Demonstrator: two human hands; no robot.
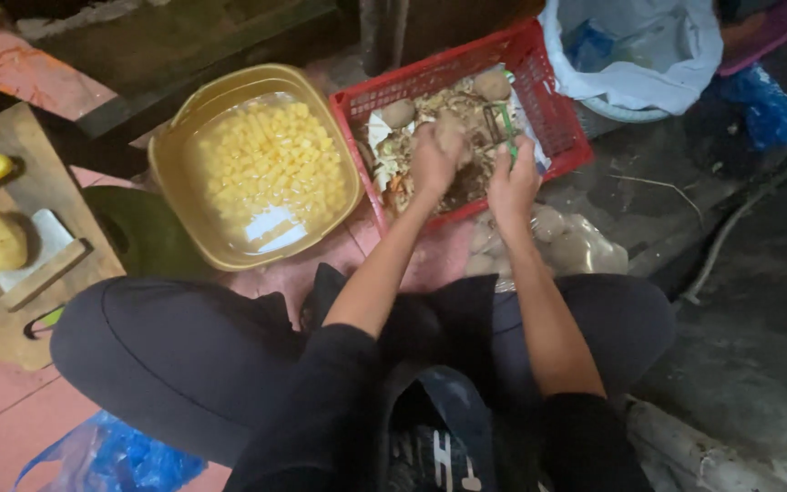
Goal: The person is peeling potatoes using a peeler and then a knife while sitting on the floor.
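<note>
Potato (449, 133), blurred, sits half hidden in the left hand (434, 162) over the red basket (553, 109), fingers wrapped round it, while the right hand (512, 182) pinches a green peeler (506, 128).

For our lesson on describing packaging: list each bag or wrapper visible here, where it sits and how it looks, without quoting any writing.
Clear plastic bag: by the right hand, lumpy, holding pale potatoes.
White plastic bag: top right, lining a round tub.
Blue plastic bag: far right on the dark floor, crumpled.
Blue plastic bag: bottom left, crumpled.
No labels, signs or screens show.
</note>
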